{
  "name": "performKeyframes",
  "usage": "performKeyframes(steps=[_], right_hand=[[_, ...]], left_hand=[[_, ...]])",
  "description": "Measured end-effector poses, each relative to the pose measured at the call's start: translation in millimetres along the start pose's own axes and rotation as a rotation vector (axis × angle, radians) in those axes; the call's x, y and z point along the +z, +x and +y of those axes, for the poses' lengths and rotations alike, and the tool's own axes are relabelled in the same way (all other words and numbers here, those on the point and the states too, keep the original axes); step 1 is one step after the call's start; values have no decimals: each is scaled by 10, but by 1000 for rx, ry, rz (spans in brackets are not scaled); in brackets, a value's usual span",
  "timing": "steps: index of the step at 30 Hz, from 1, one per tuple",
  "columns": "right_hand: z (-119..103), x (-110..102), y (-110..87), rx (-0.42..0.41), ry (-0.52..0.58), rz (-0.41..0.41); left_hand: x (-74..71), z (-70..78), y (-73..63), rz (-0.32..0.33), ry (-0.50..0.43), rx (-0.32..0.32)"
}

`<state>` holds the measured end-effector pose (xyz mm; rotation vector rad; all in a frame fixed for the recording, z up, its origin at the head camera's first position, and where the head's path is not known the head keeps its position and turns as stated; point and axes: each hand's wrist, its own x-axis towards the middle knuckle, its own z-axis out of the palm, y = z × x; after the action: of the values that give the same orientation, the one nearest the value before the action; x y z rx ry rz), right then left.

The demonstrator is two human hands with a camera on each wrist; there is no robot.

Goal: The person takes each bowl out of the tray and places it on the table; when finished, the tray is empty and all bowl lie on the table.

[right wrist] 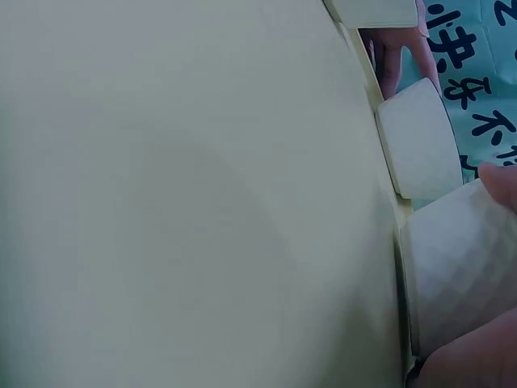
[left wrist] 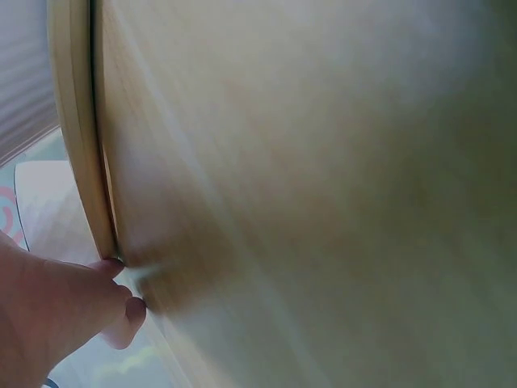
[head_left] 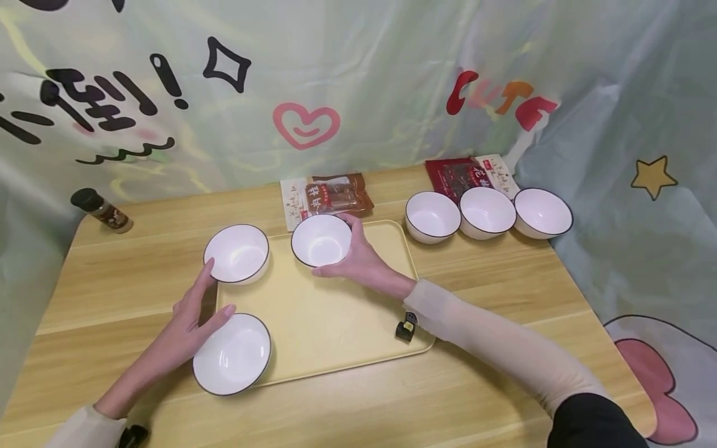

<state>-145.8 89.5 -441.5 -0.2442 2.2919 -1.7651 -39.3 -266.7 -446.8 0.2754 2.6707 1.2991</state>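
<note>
A white bowl with a dark rim is held at the far part of the pale yellow tray; my right hand grips its right side. The right wrist view shows this bowl's faceted outer wall low over the tray. My left hand lies by the tray's left edge with index finger and thumb spread. Its index fingertip is at the rim of the far left bowl, its thumb over the near left bowl. The left hand's other fingers are partly hidden in the head view.
Three more white bowls stand in a row at the right: one, another, and the last. Behind lie a brown spice packet and a red one. A dark-capped spice jar stands at the back left of the wooden table.
</note>
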Motion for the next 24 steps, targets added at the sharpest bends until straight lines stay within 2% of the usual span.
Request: performKeyframes(steps=[12,24], right_hand=[[-128,-165,-149,-55,-10,38],[-242,-530,-327,-24,-70,129]], left_hand=[[-8,20,-2,1,2,5],[-13,40,-1,-4,0,3]])
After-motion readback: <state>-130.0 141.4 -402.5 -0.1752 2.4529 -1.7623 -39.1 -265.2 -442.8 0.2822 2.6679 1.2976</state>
